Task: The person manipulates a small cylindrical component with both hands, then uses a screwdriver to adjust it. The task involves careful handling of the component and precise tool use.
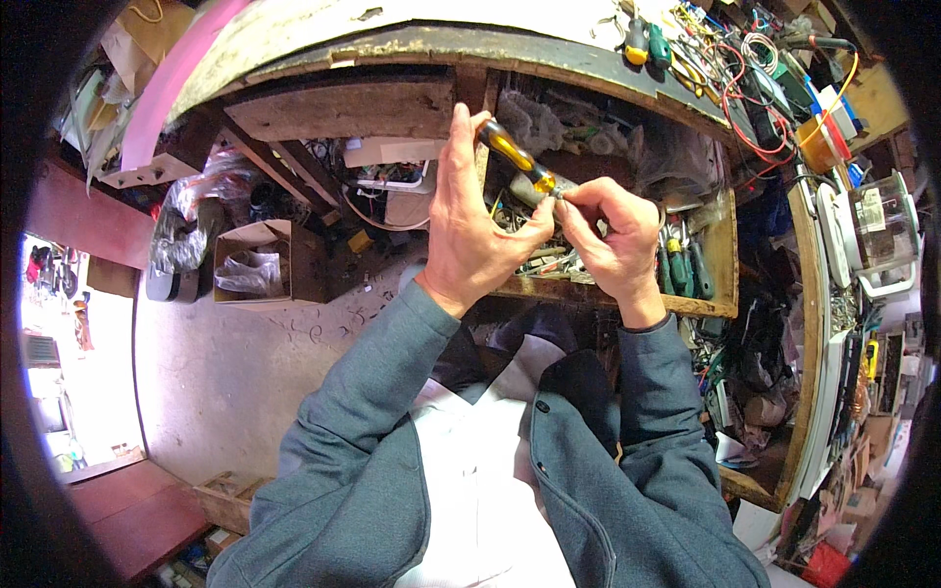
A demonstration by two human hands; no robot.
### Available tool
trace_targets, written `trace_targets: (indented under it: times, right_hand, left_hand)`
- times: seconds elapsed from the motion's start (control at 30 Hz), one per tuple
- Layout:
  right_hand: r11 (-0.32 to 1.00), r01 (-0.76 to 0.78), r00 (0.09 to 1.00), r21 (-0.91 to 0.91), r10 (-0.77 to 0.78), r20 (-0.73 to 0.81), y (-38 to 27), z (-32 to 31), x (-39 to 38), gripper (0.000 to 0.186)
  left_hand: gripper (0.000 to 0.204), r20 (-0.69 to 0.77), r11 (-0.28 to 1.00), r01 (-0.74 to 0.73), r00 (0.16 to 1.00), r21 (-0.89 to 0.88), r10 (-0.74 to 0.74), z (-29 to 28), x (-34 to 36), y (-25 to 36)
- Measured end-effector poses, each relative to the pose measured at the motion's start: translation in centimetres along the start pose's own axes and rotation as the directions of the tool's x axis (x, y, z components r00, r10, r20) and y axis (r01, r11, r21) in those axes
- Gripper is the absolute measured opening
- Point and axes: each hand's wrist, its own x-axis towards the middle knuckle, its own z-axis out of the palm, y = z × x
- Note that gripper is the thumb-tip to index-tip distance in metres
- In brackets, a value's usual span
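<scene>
A screwdriver point(511, 151) with a yellow and black handle slants in front of the open drawer point(727, 257). My left hand point(473, 218) holds it: the handle's butt end rests by the raised fingers, and the thumb reaches toward its lower end. At that lower end, my right hand point(619, 231) is closed in a pinch of thumb and forefinger. A small metallic bit shows at these fingertips, too small to name. Below and behind my hands, the drawer holds loose metal parts, clear plastic bags, and several green-handled tools point(678, 267) beside my right wrist.
The workbench point(392, 44) runs across the far side, with two screwdrivers point(637, 41) and tangled wires point(750, 93) at right. A cardboard box point(267, 260) stands on the floor point(216, 382) at left. A clear jar-like appliance point(882, 230) stands far right. Another cluttered drawer point(755, 480) lies below it.
</scene>
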Motion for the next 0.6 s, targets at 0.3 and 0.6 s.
trace_targets:
  times: [0.3,0.6]
  right_hand:
    - [0.999,0.008,1.0,-0.033,-0.007,0.029,0.12,-0.23,-0.01,0.008]
    - [0.997,0.057,0.998,-0.06,-0.055,0.035,0.22,-0.28,0.02,0.009]
  left_hand:
    - [0.109,-0.03,0.998,0.07,0.997,0.005,-0.069,-0.12,-0.2,-0.44]
    - [0.104,-0.005,0.996,0.054,0.999,0.071,-0.054,-0.09,-0.17,-0.53]
